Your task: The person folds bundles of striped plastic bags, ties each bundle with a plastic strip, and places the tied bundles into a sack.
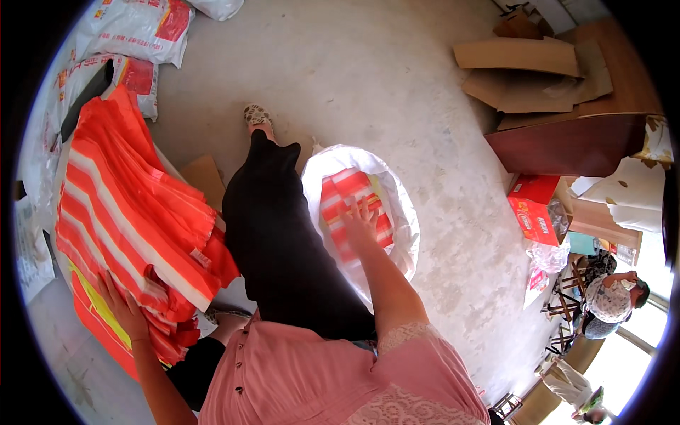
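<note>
To my left lies a large pile of orange-red and white striped cloth (134, 188), with a yellow strip (99, 301) along its near side. My left hand (126, 315) rests on the near part of this pile, its fingers stretched out over the cloth. An upright white sack (400, 188) stands open beside my black-clad leg. Inside it lies folded cloth (345, 185) with similar orange-red and white stripes. My right hand (360, 221) reaches into the sack, fingers spread over the folded cloth. Neither hand visibly grips anything.
Plump white bags (131, 32) with red printing lie at the far left. On the right are an open cardboard box (520, 57), a dark brown tabletop (567, 145) and a red carton (533, 205). Two other people (609, 297) are at the lower right.
</note>
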A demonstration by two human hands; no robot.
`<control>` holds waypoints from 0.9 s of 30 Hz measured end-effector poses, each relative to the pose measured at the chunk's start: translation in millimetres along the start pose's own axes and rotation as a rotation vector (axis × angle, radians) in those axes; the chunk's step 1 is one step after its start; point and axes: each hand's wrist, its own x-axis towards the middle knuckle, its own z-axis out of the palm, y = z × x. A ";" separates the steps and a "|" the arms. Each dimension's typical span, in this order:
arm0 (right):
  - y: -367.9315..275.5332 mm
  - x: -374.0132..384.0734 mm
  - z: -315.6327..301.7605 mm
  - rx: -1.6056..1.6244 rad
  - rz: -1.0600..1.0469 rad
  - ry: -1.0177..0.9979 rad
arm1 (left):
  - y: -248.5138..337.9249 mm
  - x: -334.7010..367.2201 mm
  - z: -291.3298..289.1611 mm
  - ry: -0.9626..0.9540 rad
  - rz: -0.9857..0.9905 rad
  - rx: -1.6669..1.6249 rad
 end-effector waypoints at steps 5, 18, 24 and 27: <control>12.2 35.4 3.5 -0.040 0.084 0.009 | 6.3 0.5 -1.1 -0.017 -0.024 -0.007; 9.3 57.7 -14.1 0.125 0.207 -0.079 | 6.4 -0.6 -4.0 -0.022 -0.005 -0.016; -0.5 70.9 -18.8 0.057 -0.023 0.060 | 6.6 -0.3 -3.5 -0.021 -0.023 -0.024; 0.4 94.3 -14.1 0.081 0.011 0.038 | 9.0 -1.0 -3.5 -0.022 -0.044 -0.042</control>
